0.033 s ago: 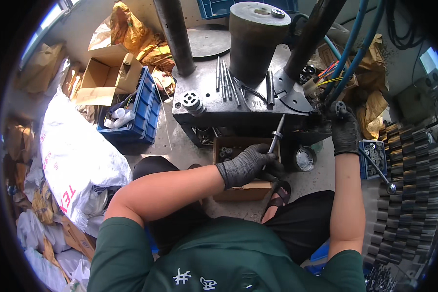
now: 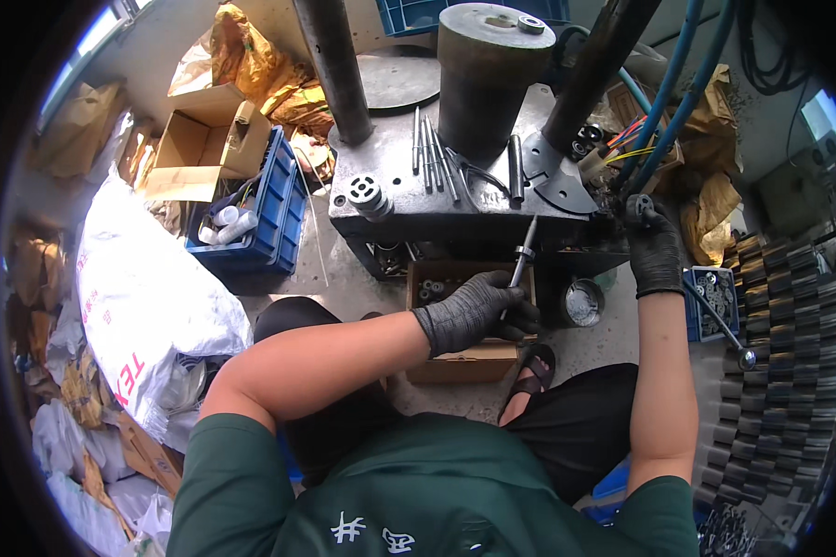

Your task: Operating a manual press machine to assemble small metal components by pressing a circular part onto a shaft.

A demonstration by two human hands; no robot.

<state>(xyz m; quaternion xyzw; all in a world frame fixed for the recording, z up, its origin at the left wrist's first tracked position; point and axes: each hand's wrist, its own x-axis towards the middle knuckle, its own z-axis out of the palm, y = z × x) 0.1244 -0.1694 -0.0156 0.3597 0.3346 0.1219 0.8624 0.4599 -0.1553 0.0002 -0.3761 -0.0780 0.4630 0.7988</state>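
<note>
Left hand: the gloved left hand is curled tight around a thin metal rod, just below the worktop's front edge.
Right hand: the gloved right hand grips a dark part at the worktop's right corner.

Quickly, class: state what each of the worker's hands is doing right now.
Left hand: closed around a metal rod.
Right hand: gloved, on a dark knob at the machine's edge; grip cannot be told.
</note>
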